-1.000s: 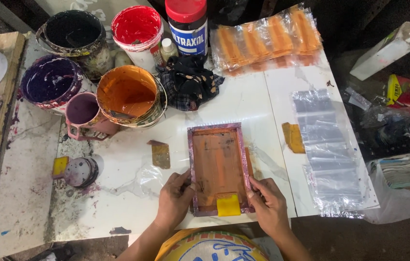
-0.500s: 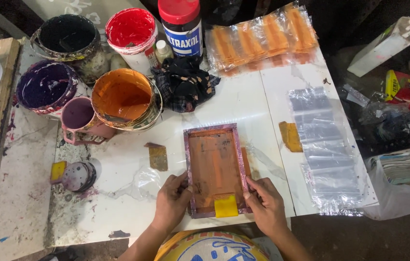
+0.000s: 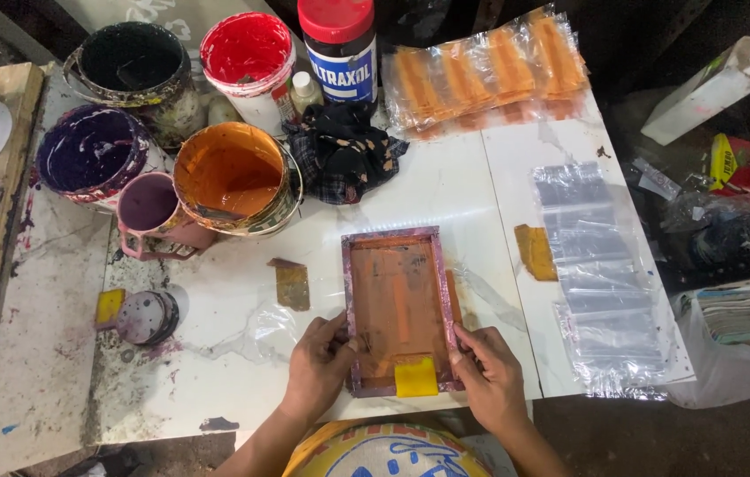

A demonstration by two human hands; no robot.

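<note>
A small framed printing screen (image 3: 399,300) smeared with orange ink lies flat on the white table (image 3: 445,194). A yellow squeegee piece (image 3: 415,377) rests at its near edge. My left hand (image 3: 317,364) grips the frame's left side near the bottom corner. My right hand (image 3: 488,375) holds the frame's right side near the bottom. A clear plastic bag (image 3: 255,327) lies partly under the frame and sticks out to its left.
Buckets of orange (image 3: 233,177), purple (image 3: 92,152), black (image 3: 132,57) and red ink (image 3: 247,49) and a pink mug (image 3: 152,212) stand at back left. A dark rag (image 3: 344,150), a red-lidded jar (image 3: 339,44), printed orange bags (image 3: 490,66) and clear bags (image 3: 600,265) lie around.
The view has shifted slightly. Both hands stay on the sides of the frame, which has hardly moved on the table.
</note>
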